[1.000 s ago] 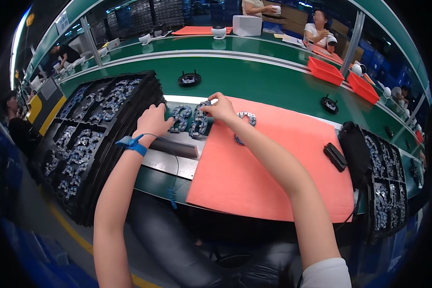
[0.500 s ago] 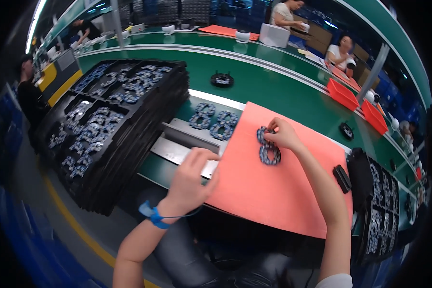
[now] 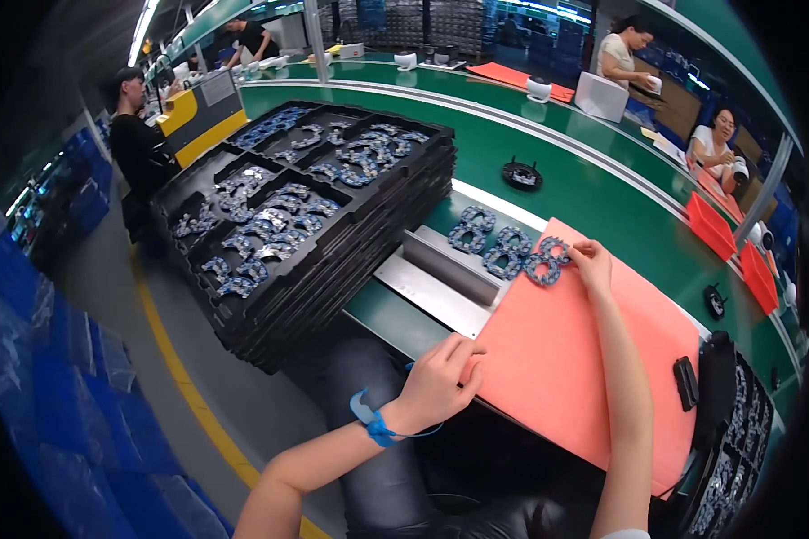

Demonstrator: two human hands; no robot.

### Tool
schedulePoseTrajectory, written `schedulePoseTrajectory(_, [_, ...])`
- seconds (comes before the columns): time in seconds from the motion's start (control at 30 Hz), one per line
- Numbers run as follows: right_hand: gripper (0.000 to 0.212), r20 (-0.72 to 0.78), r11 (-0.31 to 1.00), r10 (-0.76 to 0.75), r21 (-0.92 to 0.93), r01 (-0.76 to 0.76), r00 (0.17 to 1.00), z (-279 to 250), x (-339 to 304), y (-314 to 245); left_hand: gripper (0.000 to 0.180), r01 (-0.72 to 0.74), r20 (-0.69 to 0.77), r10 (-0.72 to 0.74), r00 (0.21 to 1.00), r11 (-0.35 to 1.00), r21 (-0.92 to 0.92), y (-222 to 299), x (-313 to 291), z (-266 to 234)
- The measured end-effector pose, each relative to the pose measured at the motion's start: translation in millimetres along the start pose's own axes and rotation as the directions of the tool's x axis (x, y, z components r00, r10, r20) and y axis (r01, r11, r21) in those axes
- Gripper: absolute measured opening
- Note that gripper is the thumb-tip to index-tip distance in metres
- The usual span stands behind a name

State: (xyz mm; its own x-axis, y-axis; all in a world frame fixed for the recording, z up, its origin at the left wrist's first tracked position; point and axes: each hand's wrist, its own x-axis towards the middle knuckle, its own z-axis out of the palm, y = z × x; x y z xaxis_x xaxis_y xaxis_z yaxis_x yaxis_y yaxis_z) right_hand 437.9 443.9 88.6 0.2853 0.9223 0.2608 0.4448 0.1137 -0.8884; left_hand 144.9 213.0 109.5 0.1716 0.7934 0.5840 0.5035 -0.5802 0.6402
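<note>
My right hand (image 3: 591, 265) pinches the upper right end of a figure-eight circuit board (image 3: 541, 272) at the far left edge of a pink mat (image 3: 566, 359). Close beside it, to the left, lie two similar boards, a nearer one (image 3: 503, 256) and one farther left (image 3: 470, 229). My left hand (image 3: 440, 382) hovers by the mat's near left edge, fingers loosely bent and apart, with nothing seen in it. A blue wrist strap (image 3: 377, 422) with a cord circles the left wrist.
On the left stands a tall stack of black trays (image 3: 333, 260), its top compartments holding many board pieces. A metal bracket (image 3: 440, 287) lies between stack and mat. Beyond runs a green conveyor (image 3: 458, 121) carrying a round black part (image 3: 521, 175). A black block (image 3: 685, 384) rests on the mat's right.
My right hand has moved the held board leftward across the mat, up beside the two others. My left hand has drawn nearer to me. The view has swung left.
</note>
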Motion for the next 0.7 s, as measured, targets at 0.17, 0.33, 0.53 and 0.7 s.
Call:
schedulePoseTrajectory(0.17, [0.007, 0.037, 0.891, -0.389, -0.237, 0.387, 0.920, 12.6, -22.4, -0.6, 0.016, -0.029, -0.261, 0.011, 0.965, 0.998, -0.062, 31.0, -19.2, -69.3])
schedulePoseTrajectory(0.33, [0.007, 0.052, 0.886, -0.393, -0.245, 0.394, 0.918, 9.7, -25.2, 10.3, 0.021, 0.068, -0.292, -0.092, 0.952, 0.993, -0.093, 67.4, 25.3, -172.4])
schedulePoseTrajectory(0.53, [0.007, 0.071, 0.899, -0.386, -0.196, 0.393, 0.920, 3.7, -29.1, -0.8, 0.025, 0.210, -0.123, -0.171, 0.978, 0.819, 0.535, -4.7, 176.4, -249.6])
schedulePoseTrajectory(0.7, [0.006, 0.085, 0.940, -0.314, -0.112, 0.322, 0.946, 5.8, -26.5, -6.9, 0.046, 0.270, -0.144, -0.332, 0.932, 0.372, 0.888, -173.3, 264.9, -307.6])
